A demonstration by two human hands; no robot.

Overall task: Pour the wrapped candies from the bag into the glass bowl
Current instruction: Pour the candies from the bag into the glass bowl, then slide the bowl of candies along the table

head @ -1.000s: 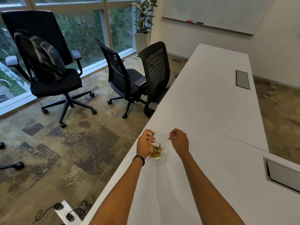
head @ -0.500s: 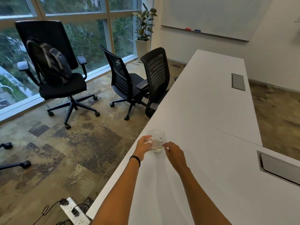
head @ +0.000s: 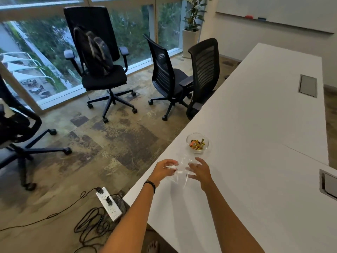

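A small glass bowl (head: 197, 151) stands on the white table near its left edge, with several wrapped candies (head: 197, 144) in orange, gold and dark wrappers inside. Just in front of it a clear plastic bag (head: 180, 170) looks empty and lies low over the table between my hands. My left hand (head: 164, 170) pinches the bag's left edge with curled fingers. On the bag's right side, my right hand (head: 199, 172) has its fingers spread and its fingertips touching the bag. Both hands are a short way nearer to me than the bowl and do not touch it.
The long white table (head: 255, 125) has grey cable hatches (head: 308, 85) along its right side. Black office chairs (head: 204, 73) stand left of the table, one carrying a backpack (head: 94, 52). A power strip (head: 109, 203) with tangled cables lies on the carpet by the table's near corner.
My hands have drawn back from over the bowl toward me, bringing the emptied bag down near the table. The bowl now stands alone with the candies in it.
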